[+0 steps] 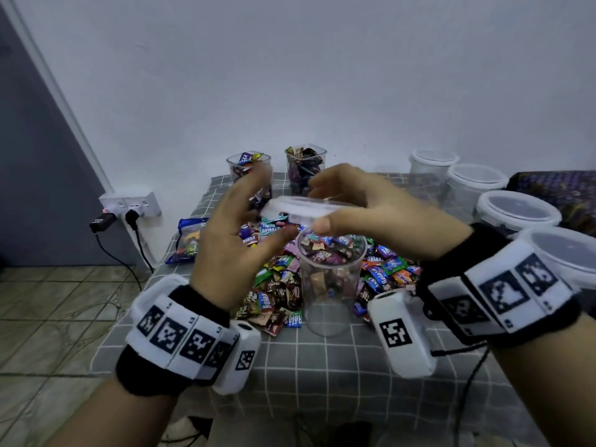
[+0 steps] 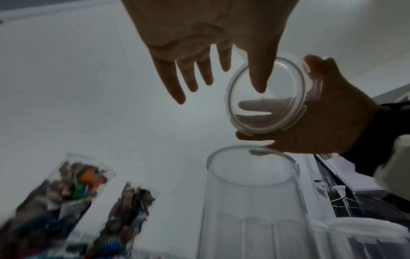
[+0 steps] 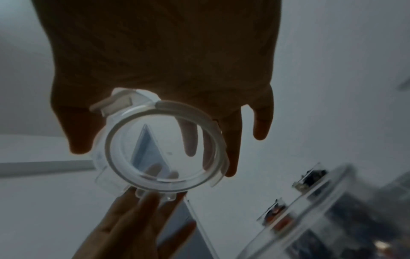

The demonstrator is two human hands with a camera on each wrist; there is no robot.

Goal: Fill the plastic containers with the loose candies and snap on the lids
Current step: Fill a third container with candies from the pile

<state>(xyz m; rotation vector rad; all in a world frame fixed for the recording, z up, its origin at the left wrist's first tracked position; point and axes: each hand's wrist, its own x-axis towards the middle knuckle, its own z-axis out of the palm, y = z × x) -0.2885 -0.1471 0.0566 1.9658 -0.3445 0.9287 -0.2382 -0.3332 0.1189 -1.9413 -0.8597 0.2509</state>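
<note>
clear lid (image 1: 303,209) pinched by right hand (image 1: 383,217), left hand (image 1: 238,240) spread; candies (image 1: 277,285) ring container (image 1: 329,285).

Home room – tiled floor (image 1: 48,317), wall sockets (image 1: 130,204), checked tablecloth (image 1: 306,366).

A grey checked tablecloth (image 1: 322,366) covers the table, a white wall socket (image 1: 130,204) with two black plugs and trailing cables sits at the left above a tiled floor (image 1: 48,311), beside a grey door (image 1: 29,156).
</note>
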